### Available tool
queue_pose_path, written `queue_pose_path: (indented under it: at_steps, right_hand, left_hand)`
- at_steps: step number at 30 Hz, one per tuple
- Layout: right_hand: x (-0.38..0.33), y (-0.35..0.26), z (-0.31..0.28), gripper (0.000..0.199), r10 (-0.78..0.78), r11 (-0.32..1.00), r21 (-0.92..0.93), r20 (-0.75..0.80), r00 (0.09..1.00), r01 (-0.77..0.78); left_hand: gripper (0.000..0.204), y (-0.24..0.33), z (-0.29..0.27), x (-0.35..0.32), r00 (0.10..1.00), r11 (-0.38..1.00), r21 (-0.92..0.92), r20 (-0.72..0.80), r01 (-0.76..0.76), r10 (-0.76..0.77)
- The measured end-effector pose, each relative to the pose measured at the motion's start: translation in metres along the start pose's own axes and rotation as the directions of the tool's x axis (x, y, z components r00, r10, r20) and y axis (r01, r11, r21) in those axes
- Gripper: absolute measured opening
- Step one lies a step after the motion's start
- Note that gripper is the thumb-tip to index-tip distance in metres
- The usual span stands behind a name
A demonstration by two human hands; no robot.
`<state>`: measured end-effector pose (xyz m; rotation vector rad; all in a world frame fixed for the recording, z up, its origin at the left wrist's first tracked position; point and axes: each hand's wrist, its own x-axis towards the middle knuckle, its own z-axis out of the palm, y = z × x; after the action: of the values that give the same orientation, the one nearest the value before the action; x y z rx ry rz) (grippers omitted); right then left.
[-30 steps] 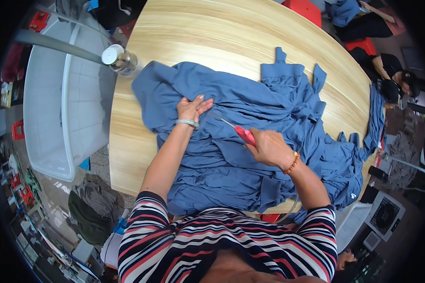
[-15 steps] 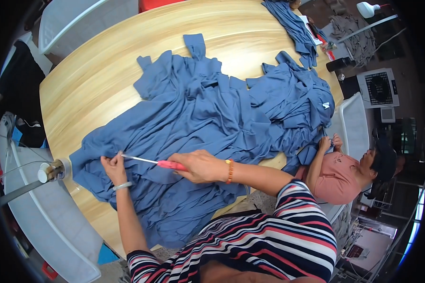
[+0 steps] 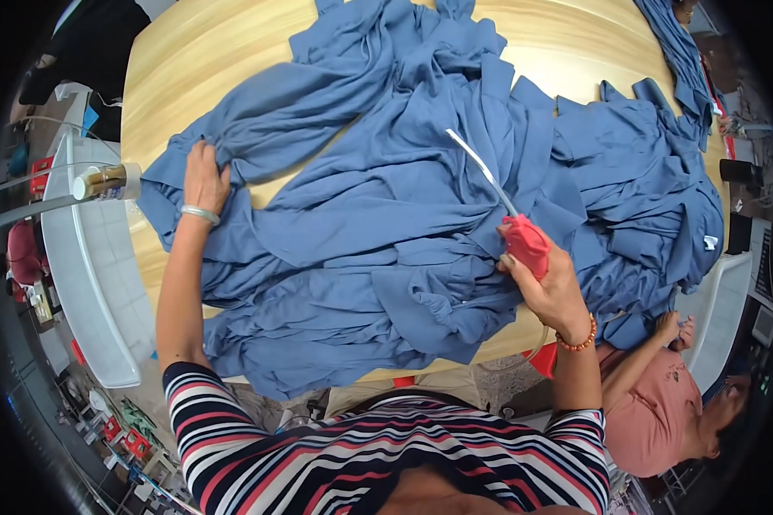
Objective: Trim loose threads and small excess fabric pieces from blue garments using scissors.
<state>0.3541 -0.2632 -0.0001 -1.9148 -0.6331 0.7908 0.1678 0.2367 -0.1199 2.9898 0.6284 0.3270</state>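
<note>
Blue garments (image 3: 343,219) lie in a wide rumpled heap over the table. At the heap's left end, my left hand (image 3: 204,178) is closed on a fold of the cloth, fingers bent and partly hidden. My right hand (image 3: 545,279) wraps round the red grip of an air blow gun (image 3: 526,246) above the heap's middle. Its long, thin metal nozzle (image 3: 481,167) points up and left, away from my left hand. A pale hose shows under the right wrist.
The pale wooden table (image 3: 176,60) bears the heap. A bottle-like container on a metal arm (image 3: 107,183) stands by its left edge, next to a white bin (image 3: 90,283). At right sits a co-worker in a pink top (image 3: 653,408), hands at the cloth; a white bin (image 3: 721,322) is beside them.
The blow gun has swung right, away from my left hand, and its nozzle now points upward. My left hand has shifted up along the cloth's left end. The head view has shifted.
</note>
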Motion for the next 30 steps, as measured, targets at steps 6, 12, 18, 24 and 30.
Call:
queue_pose_path:
  at_steps: [6, 12, 18, 24, 30]
  right_hand:
    - [-0.011, 0.024, 0.016, 0.031, 0.057, 0.992, 0.121, -0.084, 0.995, -0.047]
    - [-0.019, 0.044, 0.017, 0.035, -0.021, 0.996, 0.085, -0.124, 0.992, 0.032]
    - [-0.062, 0.035, 0.029, 0.033, -0.147, 0.986, 0.041, -0.22, 0.964, 0.159]
    - [-0.153, 0.026, 0.039, 0.034, -0.278, 0.96, -0.106, -0.308, 0.91, 0.257]
    - [-0.253, 0.062, 0.055, 0.036, -0.203, 0.979, -0.056, -0.145, 0.968, 0.197]
  left_hand:
    - [0.044, 0.007, -0.021, 0.007, 0.973, 0.977, 0.057, 0.096, 0.203, -0.208]
    - [0.09, 0.036, -0.053, -0.011, 0.949, 0.965, -0.221, 0.309, 0.14, -0.067]
    - [0.068, 0.041, -0.055, -0.035, 0.941, 0.992, -0.049, 0.326, 0.118, -0.096]
    - [0.053, 0.079, -0.123, -0.064, 0.999, 0.979, -0.202, 0.023, -0.019, 0.024]
    - [0.033, 0.151, -0.164, -0.194, 0.932, 0.922, -0.135, -0.051, -0.363, 0.36]
